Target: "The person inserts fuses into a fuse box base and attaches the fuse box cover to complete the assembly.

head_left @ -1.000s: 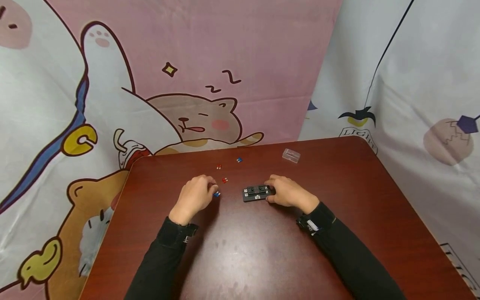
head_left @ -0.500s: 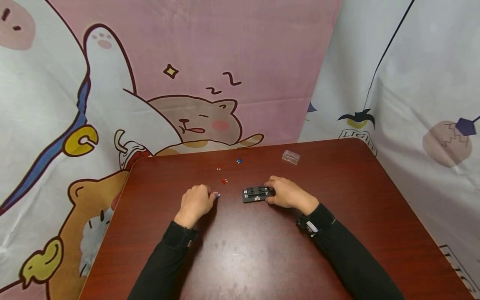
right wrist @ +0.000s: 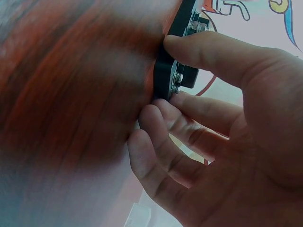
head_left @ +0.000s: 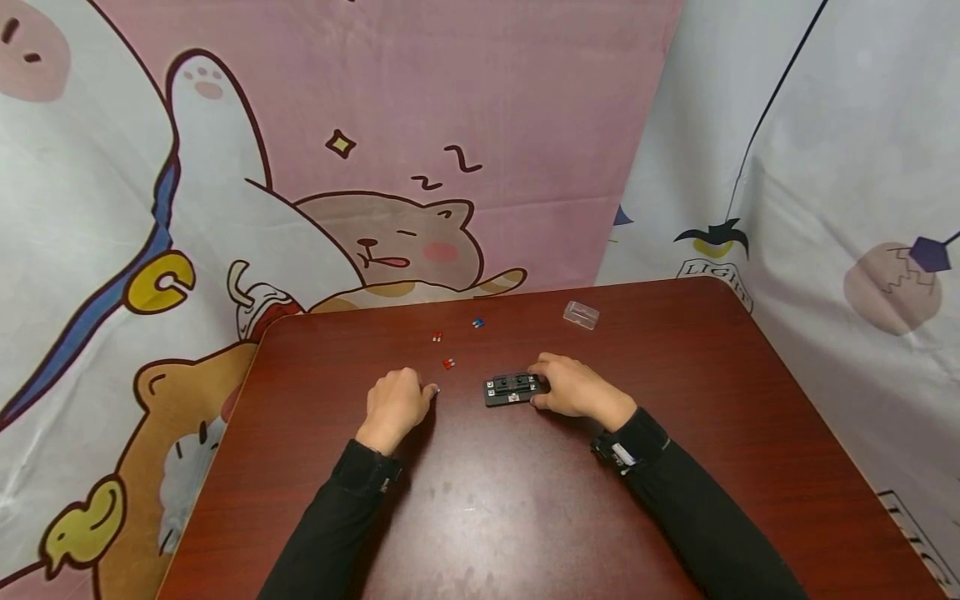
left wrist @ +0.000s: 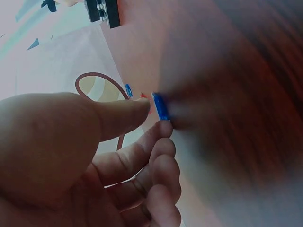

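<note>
My left hand (head_left: 397,407) is low over the table, thumb and index fingertip at a small blue blade fuse (left wrist: 160,106). In the left wrist view the index fingertip touches the fuse's near end. The thumb tip lies close beside it; whether it presses on the fuse cannot be made out. In the head view the hand almost wholly hides that fuse. My right hand (head_left: 573,386) grips the right end of a black fuse block (head_left: 506,390) with metal screw terminals, thumb on one side and fingers on the other. The block rests on the table.
Two red blade fuses, a nearer one (head_left: 448,363) and a farther one (head_left: 437,337), lie beyond my left hand. Another blue fuse (head_left: 478,322) lies farther back. A clear plastic case (head_left: 581,315) sits near the back edge of the brown table (head_left: 480,492), before a cartoon-printed cloth (head_left: 525,125).
My left hand has lowered slightly, and its thumb now covers nearly all of the blue fuse that showed beside it. My right hand and the fuse block have stayed in place.
</note>
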`<action>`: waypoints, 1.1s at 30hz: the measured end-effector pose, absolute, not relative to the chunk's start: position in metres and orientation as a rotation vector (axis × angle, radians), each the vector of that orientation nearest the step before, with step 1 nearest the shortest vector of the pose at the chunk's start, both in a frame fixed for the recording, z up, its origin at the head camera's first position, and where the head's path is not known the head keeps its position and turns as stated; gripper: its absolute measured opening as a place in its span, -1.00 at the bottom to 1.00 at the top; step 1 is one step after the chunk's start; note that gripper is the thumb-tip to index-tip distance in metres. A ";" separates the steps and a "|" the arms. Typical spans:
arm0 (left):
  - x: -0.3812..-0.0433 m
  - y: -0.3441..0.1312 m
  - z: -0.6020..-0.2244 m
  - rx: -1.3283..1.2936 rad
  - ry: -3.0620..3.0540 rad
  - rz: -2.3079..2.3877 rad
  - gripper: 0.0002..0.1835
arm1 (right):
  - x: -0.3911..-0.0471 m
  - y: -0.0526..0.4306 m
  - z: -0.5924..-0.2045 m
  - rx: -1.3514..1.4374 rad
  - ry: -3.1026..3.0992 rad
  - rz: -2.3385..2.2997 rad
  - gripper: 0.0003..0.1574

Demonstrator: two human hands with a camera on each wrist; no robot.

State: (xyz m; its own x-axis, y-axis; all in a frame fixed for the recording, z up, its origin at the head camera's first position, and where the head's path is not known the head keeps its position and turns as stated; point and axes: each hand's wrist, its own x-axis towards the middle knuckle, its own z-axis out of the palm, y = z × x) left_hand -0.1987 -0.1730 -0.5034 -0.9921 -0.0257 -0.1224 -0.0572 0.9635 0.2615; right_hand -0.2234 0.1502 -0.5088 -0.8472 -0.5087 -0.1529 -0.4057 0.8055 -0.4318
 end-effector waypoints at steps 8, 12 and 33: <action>-0.200 -0.170 -0.501 -0.064 3.009 0.388 -0.52 | -0.223 0.150 -0.509 -0.706 2.738 -0.566 -0.34; -0.201 -0.169 -0.501 -0.066 3.017 0.386 -0.63 | -0.223 0.150 -0.509 -0.707 2.739 -0.556 -0.35; -0.202 -0.164 -0.502 -0.047 3.047 0.514 -0.88 | -0.222 0.150 -0.509 -0.699 2.736 -0.560 -0.35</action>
